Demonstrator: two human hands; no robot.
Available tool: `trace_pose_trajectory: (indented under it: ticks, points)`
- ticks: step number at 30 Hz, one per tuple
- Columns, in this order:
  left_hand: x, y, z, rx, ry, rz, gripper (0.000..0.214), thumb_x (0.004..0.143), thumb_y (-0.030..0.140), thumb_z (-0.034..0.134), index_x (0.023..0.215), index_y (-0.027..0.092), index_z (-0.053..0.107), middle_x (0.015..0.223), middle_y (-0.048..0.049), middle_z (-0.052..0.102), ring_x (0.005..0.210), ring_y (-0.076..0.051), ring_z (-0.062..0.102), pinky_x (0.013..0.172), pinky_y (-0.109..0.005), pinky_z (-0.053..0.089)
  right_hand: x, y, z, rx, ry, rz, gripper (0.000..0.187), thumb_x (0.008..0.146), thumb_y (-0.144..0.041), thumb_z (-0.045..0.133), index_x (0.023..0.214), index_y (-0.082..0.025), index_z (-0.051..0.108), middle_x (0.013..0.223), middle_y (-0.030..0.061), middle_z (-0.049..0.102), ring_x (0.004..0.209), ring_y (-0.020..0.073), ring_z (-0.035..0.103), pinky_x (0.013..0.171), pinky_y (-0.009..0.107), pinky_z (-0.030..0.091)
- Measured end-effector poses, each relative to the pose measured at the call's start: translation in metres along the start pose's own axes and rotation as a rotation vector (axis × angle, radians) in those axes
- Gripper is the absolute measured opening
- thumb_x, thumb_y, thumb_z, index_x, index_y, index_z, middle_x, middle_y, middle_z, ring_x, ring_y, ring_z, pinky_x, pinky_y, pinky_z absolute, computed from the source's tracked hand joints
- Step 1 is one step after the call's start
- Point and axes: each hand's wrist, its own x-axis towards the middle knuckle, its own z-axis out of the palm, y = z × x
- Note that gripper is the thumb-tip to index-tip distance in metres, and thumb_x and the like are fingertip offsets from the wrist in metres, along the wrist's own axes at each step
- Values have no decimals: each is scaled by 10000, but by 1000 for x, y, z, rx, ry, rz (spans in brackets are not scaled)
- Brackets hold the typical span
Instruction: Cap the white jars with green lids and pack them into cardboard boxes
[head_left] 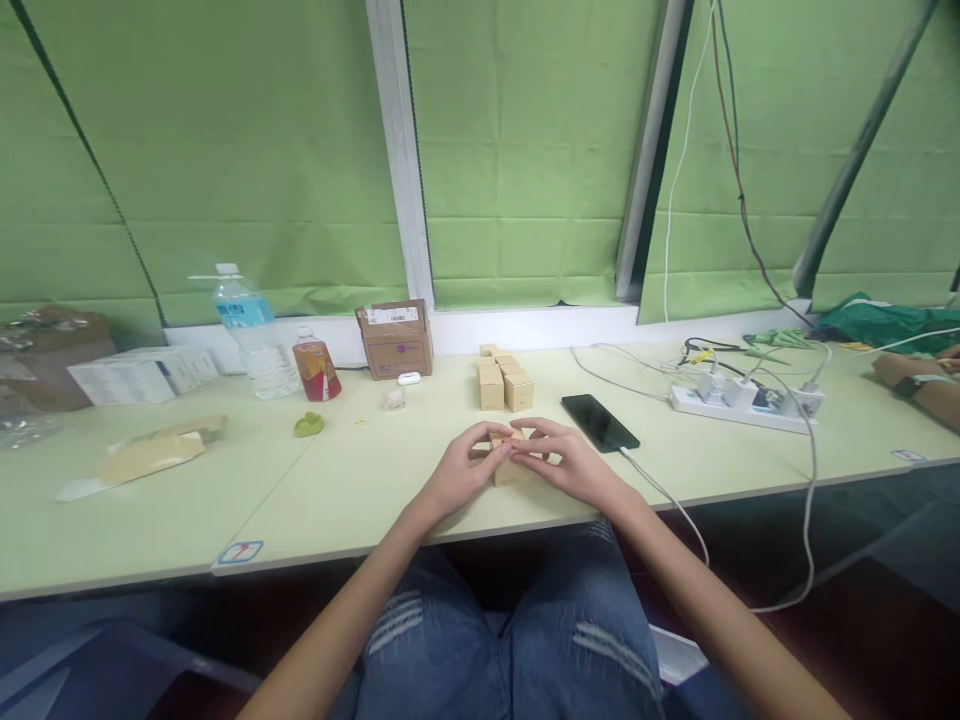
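My left hand (461, 470) and my right hand (564, 461) meet over a small cluster of light wooden blocks (511, 468) near the front edge of the pale green table (360, 490). Both hands have their fingers curled round the blocks, thumbs and forefingers pinching at the top. A second group of wooden blocks (504, 380) stands a little farther back, untouched.
A black phone (600, 422) on a white cable lies right of my hands. A power strip (739, 405) with plugs sits farther right. A cardboard box (396, 340), a water bottle (253, 335), a small orange bottle (316, 367) and a paper bag (154, 452) are at left. Another person's arm (919, 385) rests at far right.
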Motion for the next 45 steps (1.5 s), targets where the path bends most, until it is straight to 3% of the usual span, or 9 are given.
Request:
trace_pose_trajectory:
  ticks: [3,8,11,18,22,31,37,41,45]
  points:
    - [-1,-4,-2,233,82,107,294,930,394,652,1172,226,656,1243,-102,652,1188,-254,605,1026,-394,504,-2,6,12,9,44,38,361,995,-279,572,1339,-310,675,1445,115,572,1237,264,629,942,414,590]
    - [4,-11,-14,627,201,69,228,936,366,633,1094,220,708,1262,-114,592,1210,-300,565,1059,-456,453,-3,12,15,80,189,138,451,986,-299,561,1436,-266,554,1402,140,564,885,168,717,774,347,635]
    - [19,-17,-25,760,168,50,261,939,355,615,1133,215,721,1144,-104,581,1117,-294,581,972,-434,488,-4,15,12,50,259,205,316,983,-303,543,1268,-216,649,1245,124,627,799,154,700,689,314,615]
    - [79,-34,-35,919,51,-119,251,952,323,552,1109,212,713,1120,-111,579,1077,-300,596,878,-405,503,-5,18,16,4,155,193,266,978,-251,507,1168,-218,690,1197,106,629,755,136,660,679,309,580]
    - [99,-45,-28,835,110,-168,206,895,280,608,1082,205,647,1278,-146,548,1215,-339,535,974,-442,470,-5,19,17,8,159,191,268,974,-246,510,1162,-223,699,1188,106,629,756,136,652,670,305,579]
    - [110,-77,-17,572,104,-151,466,890,306,611,1304,183,435,1278,-185,625,1147,-313,628,975,-448,490,-5,21,20,1,140,186,266,959,-203,507,1150,-208,692,1180,107,625,772,136,658,708,311,584]
    - [106,-74,-17,556,126,-169,645,883,428,646,1426,184,397,1406,-213,574,1260,-346,580,1035,-490,453,-5,25,21,-18,110,183,269,949,-185,522,1148,-209,701,1192,110,637,801,152,669,740,331,592]
    - [88,-55,-55,699,187,-201,603,924,551,541,1396,180,491,1383,-195,614,1161,-340,641,972,-446,489,-7,25,22,-26,96,178,262,947,-186,527,1135,-210,708,1190,113,642,809,161,673,745,339,589]
    - [50,-38,-141,1070,253,-305,432,942,502,478,1167,180,658,1223,-158,707,1092,-344,662,917,-420,498,-8,24,22,-58,81,183,255,941,-172,531,1114,-206,714,1194,117,646,817,170,677,770,352,580]
